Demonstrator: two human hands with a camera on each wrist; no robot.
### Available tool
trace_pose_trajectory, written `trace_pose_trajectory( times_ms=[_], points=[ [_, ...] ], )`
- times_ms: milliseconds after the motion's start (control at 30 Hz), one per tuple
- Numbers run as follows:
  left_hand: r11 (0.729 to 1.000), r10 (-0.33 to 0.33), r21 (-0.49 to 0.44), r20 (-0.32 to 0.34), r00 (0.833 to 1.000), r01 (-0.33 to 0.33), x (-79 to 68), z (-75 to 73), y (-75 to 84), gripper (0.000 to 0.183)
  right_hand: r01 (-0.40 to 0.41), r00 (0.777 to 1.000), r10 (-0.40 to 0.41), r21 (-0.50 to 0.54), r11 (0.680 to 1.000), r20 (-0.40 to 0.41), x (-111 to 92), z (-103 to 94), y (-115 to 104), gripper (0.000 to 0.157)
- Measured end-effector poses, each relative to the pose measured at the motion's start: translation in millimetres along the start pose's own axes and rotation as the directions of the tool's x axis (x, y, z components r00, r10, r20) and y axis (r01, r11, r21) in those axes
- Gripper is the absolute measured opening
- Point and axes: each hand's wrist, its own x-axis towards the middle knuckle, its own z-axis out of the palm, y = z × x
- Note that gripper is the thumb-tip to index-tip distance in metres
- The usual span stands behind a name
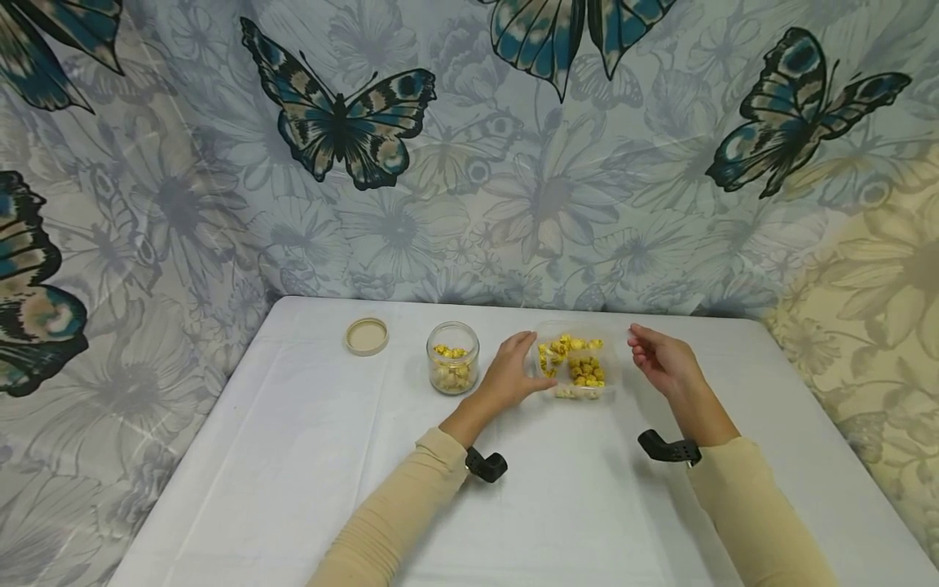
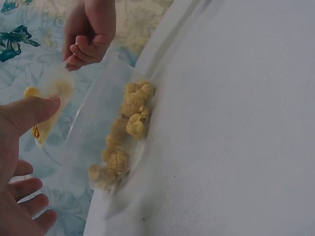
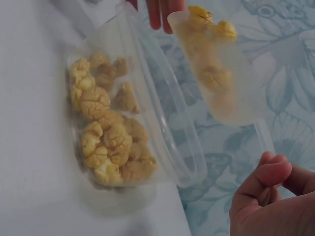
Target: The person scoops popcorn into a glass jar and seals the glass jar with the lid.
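Observation:
My right hand (image 1: 666,364) pinches the thin handle of a translucent scoop (image 3: 241,93) between thumb and fingers. Pieces of yellow popcorn (image 3: 212,76) lie in the scoop, which is raised over a clear plastic container (image 3: 174,125). More popcorn (image 3: 110,140) fills the bottom of that container. Beside the container's left side is my left hand (image 1: 506,373), thumb and fingers spread apart; whether it touches the wall I cannot tell. In the left wrist view its thumb (image 2: 37,112) overlaps the scoop in the line of sight.
Left of the left hand stands an open glass jar (image 1: 452,381) partly filled with popcorn. A round lid (image 1: 367,337) lies farther left on the white-covered table (image 1: 293,456). Behind the table hangs a butterfly-patterned cloth (image 1: 399,228).

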Motion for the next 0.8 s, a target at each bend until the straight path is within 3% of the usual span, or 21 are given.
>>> trace_pose_trajectory(
  times_ms=[800],
  points=[
    [0.999, -0.039, -0.005, 0.019, 0.999, 0.039, -6.1, -32.1, 10.4, 0.091, 0.064, 0.998, -0.066, 0.067, 0.996, 0.024, 0, 27.1, -2, 0.027]
  ],
)
